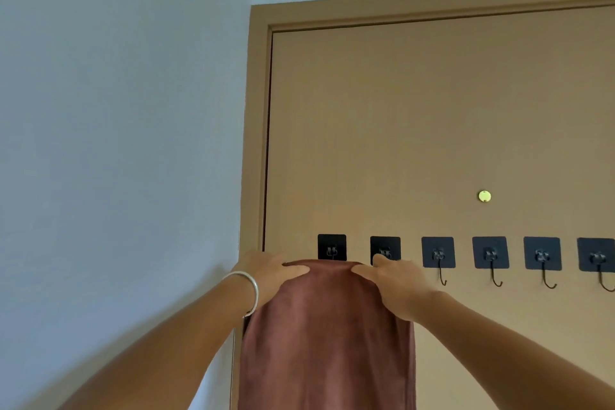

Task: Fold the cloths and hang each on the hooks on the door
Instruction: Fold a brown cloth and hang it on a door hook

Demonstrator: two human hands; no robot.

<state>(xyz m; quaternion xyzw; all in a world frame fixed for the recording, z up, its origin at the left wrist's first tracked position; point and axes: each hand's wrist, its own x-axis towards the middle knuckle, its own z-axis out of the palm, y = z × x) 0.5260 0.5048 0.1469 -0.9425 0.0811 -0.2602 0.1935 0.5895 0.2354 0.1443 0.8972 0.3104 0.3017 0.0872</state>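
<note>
While both hands grasp the top fold of the brown cloth (327, 336), the left hand (269, 271) has its fingers curled over the left corner and the right hand (396, 286) curls over the right corner, so each grip is closed on fabric rather than released. The cloth is held up against the door (399, 126), its folded upper edge level with the lower edge of the first hook (331, 247) and second hook (385, 250), hiding whatever prongs hang below those two black pads; the rest drapes straight down out of view. Whether the fold has caught on a prong cannot be told. A bracelet (248, 289) sits on the left wrist. Judging from this, one cloth is folded and about to be hung; four hooks to the right, starting with the third hook (438, 255), are bare, so most hanging seems left.
</note>
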